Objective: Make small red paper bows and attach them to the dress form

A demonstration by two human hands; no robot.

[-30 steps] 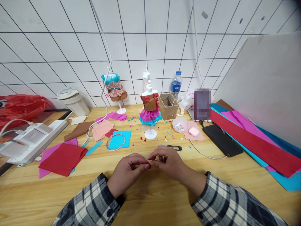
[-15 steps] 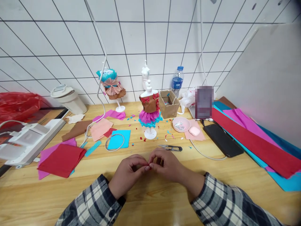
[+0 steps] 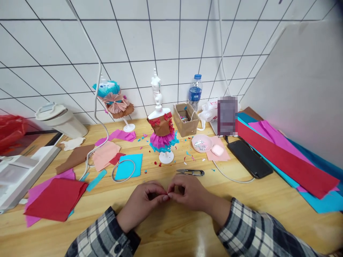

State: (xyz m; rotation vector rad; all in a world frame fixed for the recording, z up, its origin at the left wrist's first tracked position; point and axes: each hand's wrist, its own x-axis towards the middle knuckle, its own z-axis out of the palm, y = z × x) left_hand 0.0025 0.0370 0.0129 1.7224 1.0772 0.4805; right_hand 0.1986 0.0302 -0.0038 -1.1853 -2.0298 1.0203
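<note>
At far left is a red plastic bag (image 3: pixel 12 128); what it holds cannot be told. Next, a pale cup (image 3: pixel 69 123) leans toward the wall, its lid on and its contents hidden. Below it, red paper (image 3: pixel 55 200) lies over pink sheets. The left hand (image 3: pixel 144 200) pinches a tiny red scrap (image 3: pixel 168 196) between thumb and fingertip, just above the table and in front of 1 dressed doll form (image 3: pixel 163 130). Beside that form, an open cardboard box (image 3: pixel 190 127) holds small coloured bits and 1 blue piece. The right hand (image 3: pixel 189 192) pinches the same scrap, its other fingers curled; snips (image 3: pixel 191 172) lie just beyond. Behind the box stands a capped bottle (image 3: pixel 195 94) with a blue label. Then a pink bowl (image 3: pixel 209 143) holds many small silvery pieces.
</note>
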